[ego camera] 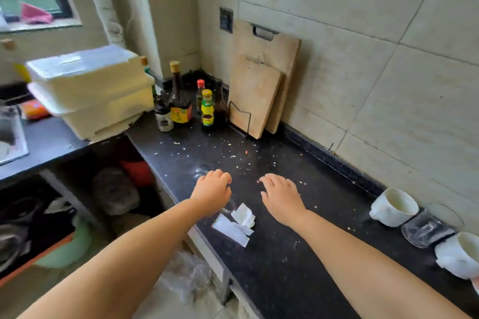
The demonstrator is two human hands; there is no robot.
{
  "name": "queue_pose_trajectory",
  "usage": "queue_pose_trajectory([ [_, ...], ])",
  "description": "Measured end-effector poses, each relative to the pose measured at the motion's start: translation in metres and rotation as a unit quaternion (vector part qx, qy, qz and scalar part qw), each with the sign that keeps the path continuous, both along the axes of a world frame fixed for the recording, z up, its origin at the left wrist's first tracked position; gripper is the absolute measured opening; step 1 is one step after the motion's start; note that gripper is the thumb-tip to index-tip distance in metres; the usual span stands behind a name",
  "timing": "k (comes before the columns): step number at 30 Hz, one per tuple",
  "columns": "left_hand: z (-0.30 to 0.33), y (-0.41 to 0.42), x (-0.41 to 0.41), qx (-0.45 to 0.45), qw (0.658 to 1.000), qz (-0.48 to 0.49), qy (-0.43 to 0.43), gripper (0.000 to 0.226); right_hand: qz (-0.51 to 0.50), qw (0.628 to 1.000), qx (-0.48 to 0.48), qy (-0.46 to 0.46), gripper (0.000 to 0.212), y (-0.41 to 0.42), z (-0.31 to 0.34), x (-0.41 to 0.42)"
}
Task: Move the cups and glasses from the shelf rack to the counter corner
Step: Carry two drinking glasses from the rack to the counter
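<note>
Two white cups [394, 206] [460, 254] and a clear glass [426, 230] between them stand in a row on the black counter [280, 261], against the tiled wall at the right. My left hand [212, 193] and my right hand [281, 198] hover side by side over the middle of the counter, palms down, fingers curled loosely and holding nothing. Both hands are well to the left of the cups. No shelf rack is in view.
Sauce bottles [180, 101] crowd the counter corner beside two wooden cutting boards [259, 90] leaning on the wall. A white lidded box [90, 88] sits at the left, with a sink [10, 134] beyond it. Crumpled white paper [237, 223] lies between my forearms. Crumbs dot the counter.
</note>
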State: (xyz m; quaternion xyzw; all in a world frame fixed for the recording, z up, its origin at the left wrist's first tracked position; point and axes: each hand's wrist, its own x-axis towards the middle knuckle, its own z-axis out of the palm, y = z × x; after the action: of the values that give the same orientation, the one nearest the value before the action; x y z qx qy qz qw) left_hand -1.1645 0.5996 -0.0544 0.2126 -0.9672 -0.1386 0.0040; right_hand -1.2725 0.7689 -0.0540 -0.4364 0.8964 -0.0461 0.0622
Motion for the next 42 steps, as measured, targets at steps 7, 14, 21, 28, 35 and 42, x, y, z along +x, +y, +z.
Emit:
queue_pose_trajectory([
  [7, 0.008, -0.081, 0.189, -0.035, 0.993, 0.116, -0.005, 0.031, 0.121, 0.992, -0.015, 0.014, 0.043, -0.103, 0.002, 0.140],
  [14, 0.026, -0.135, 0.371, -0.056, 0.971, 0.234, 0.002, 0.032, 0.259, 0.964, -0.061, 0.000, 0.045, -0.208, 0.015, 0.300],
  [21, 0.031, -0.168, 0.507, -0.041, 0.923, 0.382, 0.007, 0.033, 0.388, 0.919, -0.061, -0.006, 0.044, -0.288, 0.027, 0.428],
  [28, 0.020, -0.212, 0.593, -0.033, 0.876, 0.481, 0.018, 0.030, 0.497, 0.867, -0.039, -0.001, 0.044, -0.373, 0.027, 0.517],
  [35, 0.028, -0.282, 0.658, -0.028, 0.821, 0.570, 0.032, 0.025, 0.561, 0.827, -0.049, 0.005, 0.044, -0.480, 0.035, 0.582],
  [42, 0.033, -0.330, 0.732, -0.035, 0.769, 0.637, 0.029, 0.023, 0.625, 0.780, -0.015, -0.010, 0.044, -0.564, 0.035, 0.657],
])
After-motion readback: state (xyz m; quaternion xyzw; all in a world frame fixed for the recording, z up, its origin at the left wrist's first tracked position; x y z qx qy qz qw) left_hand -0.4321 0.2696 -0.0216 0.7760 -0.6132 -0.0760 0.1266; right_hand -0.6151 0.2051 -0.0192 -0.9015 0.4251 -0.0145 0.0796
